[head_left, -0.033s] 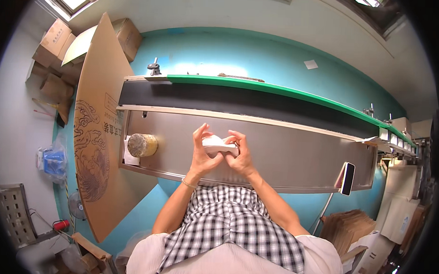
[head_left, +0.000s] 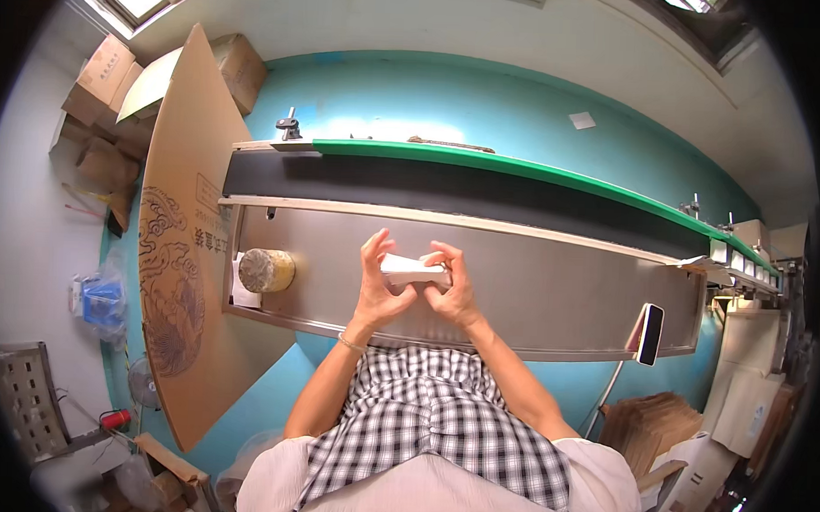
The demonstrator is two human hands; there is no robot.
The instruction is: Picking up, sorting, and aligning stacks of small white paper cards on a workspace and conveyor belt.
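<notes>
Over the grey worktop (head_left: 535, 301), a small stack of folded white tissues (head_left: 409, 269) is held level between my two hands. My left hand (head_left: 378, 289) grips its left end, with the thumb at the near edge and the fingers raised and curved on the far side. At the right end my right hand (head_left: 452, 292) has its fingers bent over the top and its thumb at the near edge. The undersides of the stack and the fingertips beneath it are partly hidden.
A wrapped round tub (head_left: 267, 272) stands at the worktop's left end, beside a large cardboard sheet (head_left: 189, 248). Behind runs a dark belt (head_left: 484, 191) with a green rail (head_left: 522, 162). A phone on a stand (head_left: 649, 335) is at the right front, above stacked cardboard (head_left: 650, 427).
The top of the tissue stack, humped before, now lies flatter and straighter. My fingers have shifted only slightly, and both hands stay in the same place.
</notes>
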